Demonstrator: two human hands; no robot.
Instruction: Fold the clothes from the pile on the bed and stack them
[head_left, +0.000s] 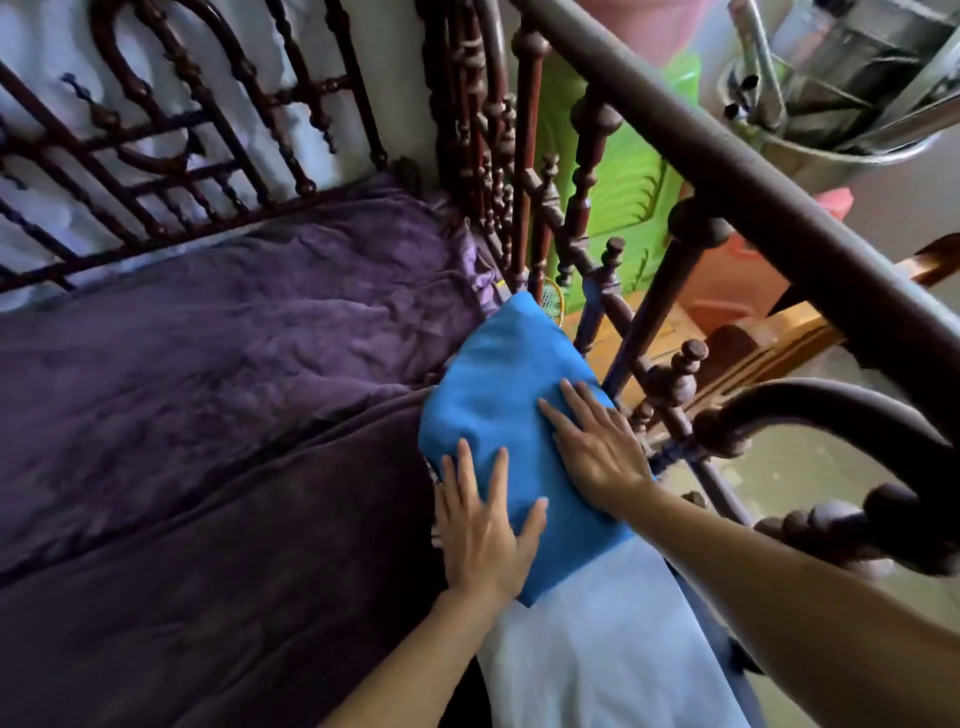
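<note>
While the folded blue garment (498, 395) lies on the purple-covered bed (218, 415), left hand (480, 525) and right hand (597, 452) press it flat, fingers spread apart.

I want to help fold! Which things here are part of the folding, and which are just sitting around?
Part of the folding:
blue folded cloth
white cloth under it
left hand and right hand, flat on the blue cloth

Just sitting around:
purple bedcover
wooden bed rail
green plastic thing
metal pot
</note>
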